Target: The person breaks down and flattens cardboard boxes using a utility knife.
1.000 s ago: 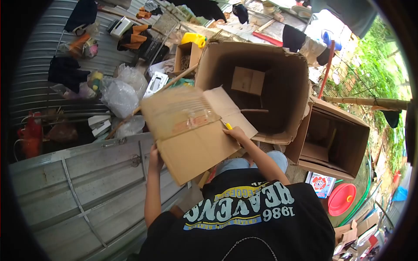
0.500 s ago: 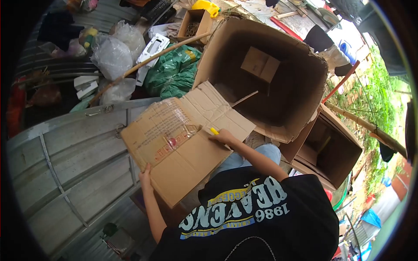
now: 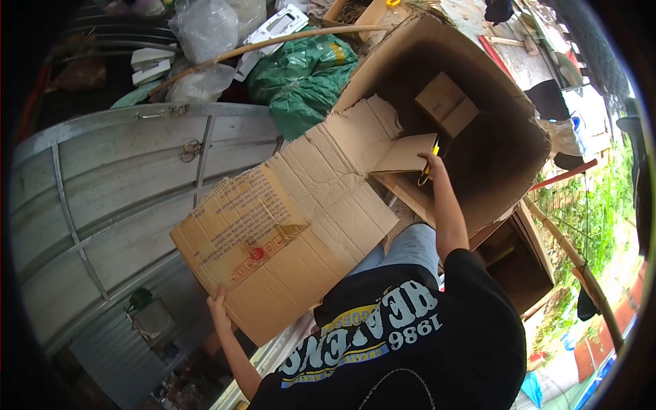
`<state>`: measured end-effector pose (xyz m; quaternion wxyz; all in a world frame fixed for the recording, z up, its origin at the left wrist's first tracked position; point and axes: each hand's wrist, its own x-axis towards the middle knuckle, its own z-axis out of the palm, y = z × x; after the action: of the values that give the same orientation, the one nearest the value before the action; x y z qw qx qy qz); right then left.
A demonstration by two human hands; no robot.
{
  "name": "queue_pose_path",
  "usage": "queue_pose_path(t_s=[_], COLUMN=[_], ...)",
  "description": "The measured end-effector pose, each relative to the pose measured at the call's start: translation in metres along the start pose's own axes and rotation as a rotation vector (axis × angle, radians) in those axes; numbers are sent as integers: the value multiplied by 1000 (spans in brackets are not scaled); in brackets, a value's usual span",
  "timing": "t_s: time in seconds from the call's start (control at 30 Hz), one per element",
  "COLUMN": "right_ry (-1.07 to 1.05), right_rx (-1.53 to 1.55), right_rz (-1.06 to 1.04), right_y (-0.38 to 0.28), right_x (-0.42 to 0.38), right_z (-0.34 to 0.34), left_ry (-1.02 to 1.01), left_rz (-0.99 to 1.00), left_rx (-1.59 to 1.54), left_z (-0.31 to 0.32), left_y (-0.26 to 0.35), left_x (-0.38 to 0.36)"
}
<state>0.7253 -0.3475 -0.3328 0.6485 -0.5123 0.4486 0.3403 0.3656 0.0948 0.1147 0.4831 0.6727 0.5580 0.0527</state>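
Note:
A flattened cardboard box [image 3: 328,239] with printed text, clear tape and a red mark lies tilted across my lap. My left hand [image 3: 217,307] grips its lower left edge, thumb on top. At the far end, my right hand [image 3: 432,166] is closed around a slim yellow utility knife [image 3: 435,150], with a small yellow loop hanging below the fingers. The fingers of that hand are right at the edge of a raised cardboard flap [image 3: 403,154]. Just beyond stands a large open cardboard box [image 3: 509,160], with a small carton [image 3: 447,102] inside.
A ribbed metal panel [image 3: 130,184] leans along the left. Behind it are a green plastic bag [image 3: 307,82], clear plastic bags [image 3: 205,31] and a long wooden stick [image 3: 273,42]. Another open box [image 3: 519,266] stands at the right, beside a bamboo pole [image 3: 581,260].
My right hand has moved up and right with the yellow utility knife, from the middle of the cardboard to its far flap, which now stands folded out. The cardboard is opened wider; my left hand still holds it.

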Motion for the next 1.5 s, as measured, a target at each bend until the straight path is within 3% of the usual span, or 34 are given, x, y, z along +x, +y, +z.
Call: queue_pose_path(t_s=[0.03,0.17,0.33,0.43,0.53,0.57,0.67,0.73,0.8,0.83,0.9,0.93,1.13,1.37,1.43,1.5], right_ry=[-93,-228,-253,-332,-722,-839,-1110,-1165,-1235,-1259,-1213,-1136,-1010,-1311,-1351,-1400], right_rx=[8,82,-28,-233,-949,-1104,-1702,-1686,-1529,-1539,-1826,-1915,-1534,-1493,-1505,-1682], right_rz=[29,-392,-694,-781,-1149,-1245,-1328,-1398,-1583,-1579,-1205,-1158,-1162,-1093,-1162,-1073], right_y=[-3,-33,-33,-31,-41,-42,-40,-29,-18,-12,-2,14,126,164,175,184], right_x=[9,-54,-198,-241,-275,-276,-280,-262,-247,-246,-249,-246,-218,-243,-244,-251], right_z=[-3,-2,-11,-19,-5,3,19,16,14,9,4,0,-17,-11,-4,8], left_ry=[12,74,3,-54,9,-34,-115,-151,-167,-152,-90,-81,6,251,374,431], left_rz=[-10,-80,-202,-142,-172,-92,45,87,-4,-15,-145,-145,-87,11,-136,-189], left_rx=[3,-71,-124,-97,-85,-135,-166,-138,-224,-237,-223,-240,-328,-357,-436,-584], left_z=[-2,26,32,42,58,64,51,34,32,34,48,58,84,41,34,25], left_y=[-7,-20,-35,-28,-17,-6,-18,-36,-50,-57,-64,-69,-122,-194,-213,-237], left_x=[-2,4,15,12,5,1,9,14,9,2,-10,-19,-62,-134,-161,-180])
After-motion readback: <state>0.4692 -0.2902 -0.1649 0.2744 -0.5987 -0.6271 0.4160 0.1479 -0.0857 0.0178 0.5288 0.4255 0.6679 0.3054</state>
